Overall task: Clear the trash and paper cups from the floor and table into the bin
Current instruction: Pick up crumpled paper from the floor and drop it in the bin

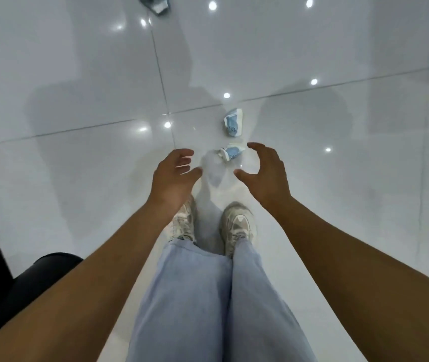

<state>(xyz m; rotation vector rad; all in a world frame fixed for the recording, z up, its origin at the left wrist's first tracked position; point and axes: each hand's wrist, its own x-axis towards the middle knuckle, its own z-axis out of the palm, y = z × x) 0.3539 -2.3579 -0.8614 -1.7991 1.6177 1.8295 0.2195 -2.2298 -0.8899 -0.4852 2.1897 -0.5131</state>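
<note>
Both hands are held empty with fingers spread. A crushed paper cup (pixel 230 153) is seen on the floor (pixel 77 100) between left hand (pixel 174 173) and right hand (pixel 265 171), beyond the fingertips; another cup (pixel 233 122) lies farther off.

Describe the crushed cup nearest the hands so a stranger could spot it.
Start at the glossy white tiled floor ahead of the beige sneakers. Between the open left hand and right hand lies the nearest crushed cup, blue and white. A similar cup lies just beyond.
</note>
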